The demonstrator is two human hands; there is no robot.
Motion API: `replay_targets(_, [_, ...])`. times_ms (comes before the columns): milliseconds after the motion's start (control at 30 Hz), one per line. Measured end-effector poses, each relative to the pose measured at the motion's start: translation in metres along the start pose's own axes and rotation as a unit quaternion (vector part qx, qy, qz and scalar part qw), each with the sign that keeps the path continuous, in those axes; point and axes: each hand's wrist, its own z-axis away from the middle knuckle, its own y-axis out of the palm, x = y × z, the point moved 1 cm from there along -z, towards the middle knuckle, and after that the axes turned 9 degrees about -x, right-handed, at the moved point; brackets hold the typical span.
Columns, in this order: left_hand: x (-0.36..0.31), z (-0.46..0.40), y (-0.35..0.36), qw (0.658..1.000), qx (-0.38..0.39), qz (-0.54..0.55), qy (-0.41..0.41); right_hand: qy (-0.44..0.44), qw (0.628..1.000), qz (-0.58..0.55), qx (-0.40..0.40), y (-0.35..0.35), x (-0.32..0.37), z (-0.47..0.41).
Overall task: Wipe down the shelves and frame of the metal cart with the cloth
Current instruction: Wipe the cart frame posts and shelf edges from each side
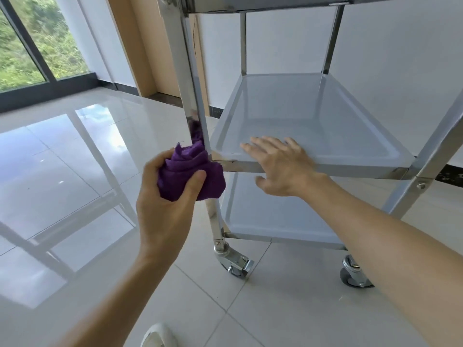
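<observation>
A steel cart stands before me on casters, its near-left upright post (190, 78) shiny. My left hand (165, 196) grips a bunched purple cloth (193, 171) and presses it against that post at the level of the middle shelf (313, 126). My right hand (280, 166) lies flat, fingers spread, over the front rim of the middle shelf, thumb under the rim. Below is the bottom shelf (275, 216). The top shelf's underside (275, 3) shows at the frame's upper edge.
Glossy white floor tiles (75, 171) spread to the left, up to a dark-framed window (32, 53). A white wall is behind the cart. Two casters (235, 264) (353, 274) rest on the floor. A white shoe tip (155, 336) shows at the bottom.
</observation>
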Motion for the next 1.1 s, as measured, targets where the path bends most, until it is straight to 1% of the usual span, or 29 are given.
replay_targets(67, [0.007,0.000,-0.009,0.999,-0.031,0.008,-0.017,0.003,1.000,-0.005,-0.017,0.003,0.000,0.001])
replay_targets(100, [0.011,0.000,-0.011,0.999,-0.034,0.006,-0.026,0.003,1.000,-0.007,-0.021,0.003,-0.001,0.001])
replay_targets(200, [0.023,-0.001,-0.006,0.998,0.001,-0.011,-0.059,0.008,1.000,-0.005,-0.027,0.004,-0.001,0.001])
replay_targets(333, [0.044,-0.002,0.030,0.994,0.056,-0.034,-0.092,0.014,0.999,-0.009,-0.041,0.008,0.000,0.002])
replay_targets(467, [0.061,-0.003,0.056,0.993,0.052,-0.030,-0.102,0.021,0.998,-0.015,-0.056,0.010,-0.002,0.001])
replay_targets(567, [0.074,-0.007,0.057,0.992,0.056,-0.046,-0.100,0.024,0.998,-0.017,-0.060,0.012,-0.003,0.000])
replay_targets(633, [0.087,-0.005,0.054,0.990,0.067,-0.050,-0.113,0.023,0.997,-0.019,-0.066,0.013,-0.003,0.000])
replay_targets(767, [0.132,0.025,0.049,0.976,0.104,-0.057,-0.182,0.021,0.996,-0.020,-0.082,0.015,-0.004,0.001])
replay_targets(900, [0.182,0.073,0.049,0.945,0.138,-0.088,-0.283,0.015,0.995,-0.014,-0.094,0.016,-0.006,0.000])
replay_targets(1000, [0.194,0.083,0.053,0.942,0.114,-0.094,-0.300,0.011,0.995,-0.008,-0.098,0.018,-0.006,-0.002])
replay_targets(1100, [0.176,0.069,0.060,0.962,0.068,-0.076,-0.253,0.013,0.995,-0.010,-0.097,0.017,-0.007,-0.002])
